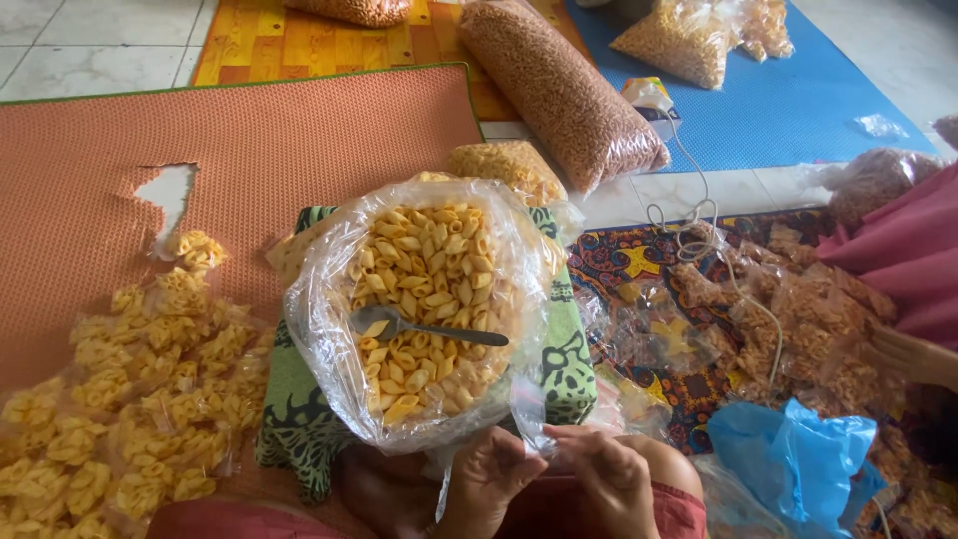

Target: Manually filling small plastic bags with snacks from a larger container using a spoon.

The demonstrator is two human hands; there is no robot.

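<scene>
Both hands' fingers (pixel 519 461) pinched on small clear bag (pixel 527 411), orange mat (pixel 249 140) on tiled floor (pixel 90 50).

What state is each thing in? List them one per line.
Left hand: pinching a small clear bag.
Right hand: gripping the same bag.
Small clear bag: empty, held upright.
Big snack bag: open, nearly full.
Spoon: lying on the snacks.
Small packets: filled, piled on the orange mat.
Long sack: full, lying down.

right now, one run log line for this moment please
left hand + right hand: fingers pinch small clear bag | spoon lies in big open bag of yellow snacks | filled small packs on mat
</scene>
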